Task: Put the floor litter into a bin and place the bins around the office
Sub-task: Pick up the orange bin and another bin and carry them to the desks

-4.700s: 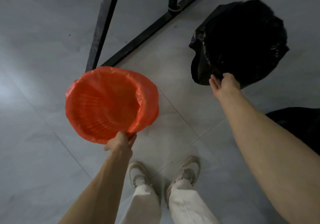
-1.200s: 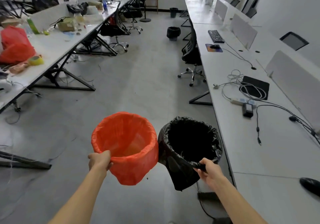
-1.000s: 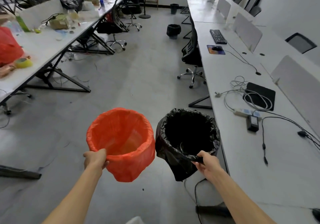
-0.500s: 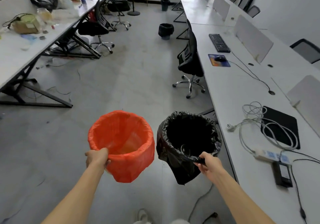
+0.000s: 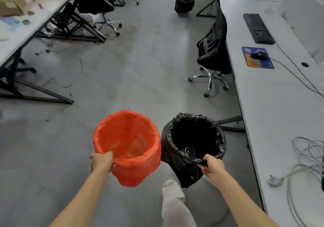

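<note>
carrying two bins, unplaced: gripped orange-lined bin [image 5: 129, 170] with left hand [image 5: 101, 162], black-lined bin [image 5: 176, 162] with right hand [image 5: 213, 166], at rims. spotted third bin [image 5: 184, 4] standing at 12 o'clock.

Office: long desks [image 5: 273, 104], swivel chairs [image 5: 213, 51].

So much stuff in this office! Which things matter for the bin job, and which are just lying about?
Belongs to the job: orange-lined bin, held by the left hand; black-lined bin, held by the right hand; a far black bin standing on the floor.
Just lying about: keyboard, mouse, office chair, loose cables, cardboard box.
</note>
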The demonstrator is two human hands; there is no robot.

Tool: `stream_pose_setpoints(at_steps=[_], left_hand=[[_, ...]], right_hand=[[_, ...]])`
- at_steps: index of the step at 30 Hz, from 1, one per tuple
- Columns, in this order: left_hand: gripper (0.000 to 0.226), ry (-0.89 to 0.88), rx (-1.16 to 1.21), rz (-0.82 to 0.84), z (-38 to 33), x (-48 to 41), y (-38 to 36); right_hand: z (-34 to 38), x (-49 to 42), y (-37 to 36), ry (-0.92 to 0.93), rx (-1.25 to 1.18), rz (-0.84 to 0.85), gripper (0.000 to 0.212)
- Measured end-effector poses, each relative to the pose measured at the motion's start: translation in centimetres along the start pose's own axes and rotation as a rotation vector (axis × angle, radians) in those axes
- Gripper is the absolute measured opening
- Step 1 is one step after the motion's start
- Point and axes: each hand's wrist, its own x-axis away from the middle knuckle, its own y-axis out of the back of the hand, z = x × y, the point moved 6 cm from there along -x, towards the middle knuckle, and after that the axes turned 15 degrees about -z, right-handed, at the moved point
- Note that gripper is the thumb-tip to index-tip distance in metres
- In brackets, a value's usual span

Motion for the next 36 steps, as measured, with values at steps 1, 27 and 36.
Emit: stream_pose_setpoints(at_steps=[1,27,36], left_hand=[[0.035,0.013,-0.021,-0.011,-0.7,-0.7,-1.5],[0.04,0.099,-0.23,-0.1,5.5,-24.2,-46.0],[0.033,-0.025,-0.369,0.0,1.1,-20.9,-42.4]], right_hand=[[0.9,-1.5,-1.5,-0.02,0.021,-0.002,0.003],[5.0,-48.9,-40.9,-0.145,0.007,-0.055,0.015],[3.6,-42.6,-37.4,-0.179,0.186,0.094,0.043]])
